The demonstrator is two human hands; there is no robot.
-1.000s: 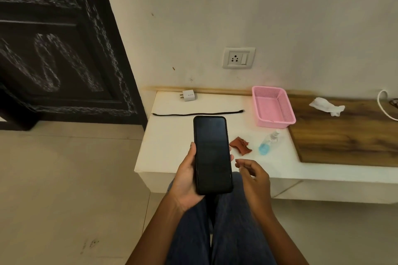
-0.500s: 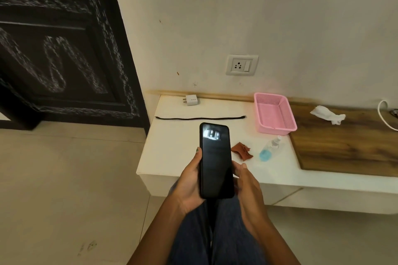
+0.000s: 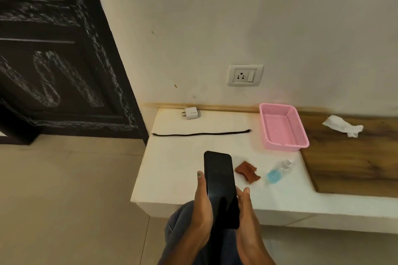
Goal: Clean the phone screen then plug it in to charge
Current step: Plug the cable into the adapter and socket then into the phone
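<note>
A black phone (image 3: 220,187) with a dark screen is held upright over the front edge of the white ledge (image 3: 172,168). My left hand (image 3: 201,206) grips its left side, thumb along the edge. My right hand (image 3: 247,213) holds its right side from behind. A brown cloth (image 3: 247,171) lies just right of the phone. A small spray bottle with blue liquid (image 3: 277,171) lies beside the cloth. A black cable (image 3: 200,134) lies straight across the ledge. A white charger adapter (image 3: 190,112) sits near the wall. A wall socket (image 3: 245,75) is above the ledge.
A pink basket (image 3: 299,137) stands at the ledge's right part, next to a wooden surface (image 3: 349,163) with a crumpled white tissue (image 3: 342,128) on it. A dark carved door (image 3: 53,60) fills the left. My knees are below the ledge.
My right hand has come up from below and taken hold of the phone's right side. The phone has tilted slightly and its screen reflection is gone. The view has dipped lower.
</note>
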